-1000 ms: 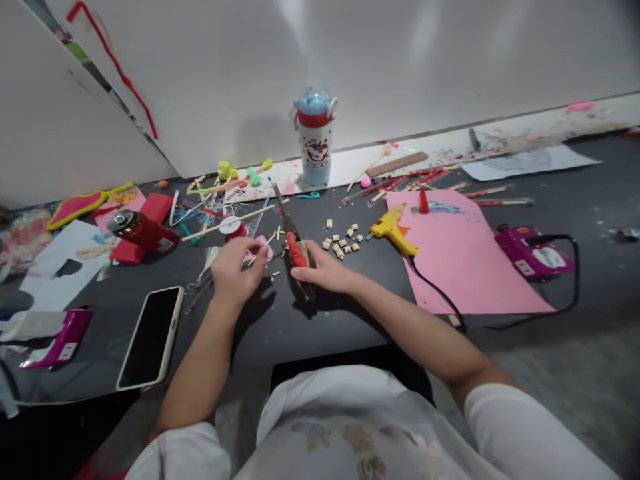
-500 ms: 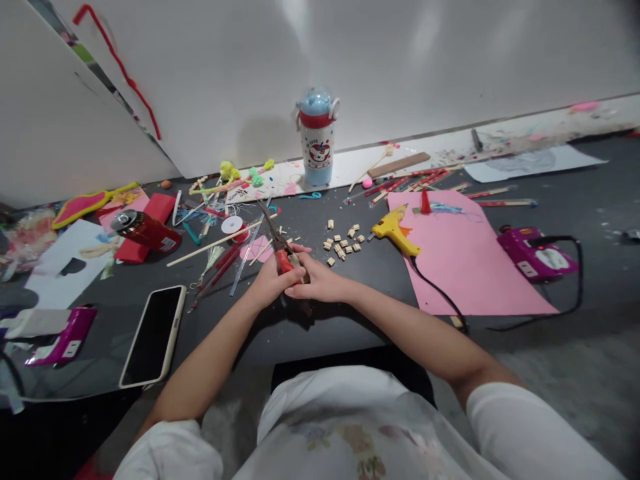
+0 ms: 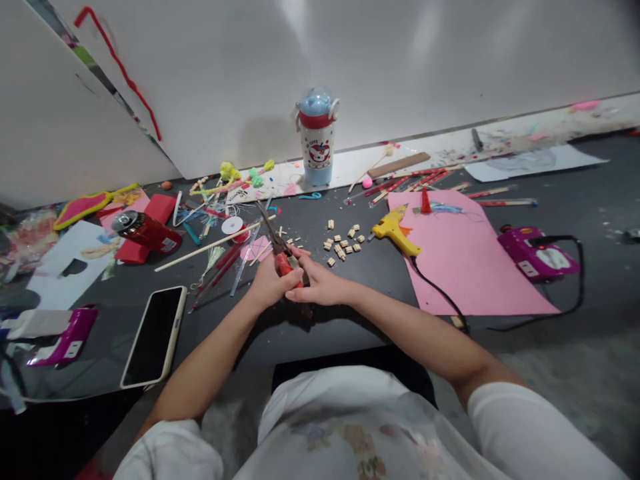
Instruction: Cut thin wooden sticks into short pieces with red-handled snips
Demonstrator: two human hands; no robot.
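Note:
Long-nose pliers (image 3: 283,259) with red handles are held between both my hands over the table, their jaws angled up and to the left. My left hand (image 3: 267,283) is wrapped round the handles from the left. My right hand (image 3: 323,280) closes on them from the other side, thumb across the handle. A thin wooden stick (image 3: 210,245) slants past the jaws; whether they grip it I cannot tell. Small cut wooden pieces (image 3: 341,251) lie in a cluster right of the pliers. Several tinier bits are scattered just beyond my fingers.
A yellow glue gun (image 3: 397,232) rests on pink paper (image 3: 465,273) at right, its cord trailing forward. Behind stands a water bottle (image 3: 318,143). Leftward are a phone (image 3: 154,337), a tilted red can (image 3: 147,232) and a ribbon spool (image 3: 233,225). A purple power strip (image 3: 537,253) sits far right.
The thin wooden stick has slid a little down and to the left. My hands and the pliers have hardly moved.

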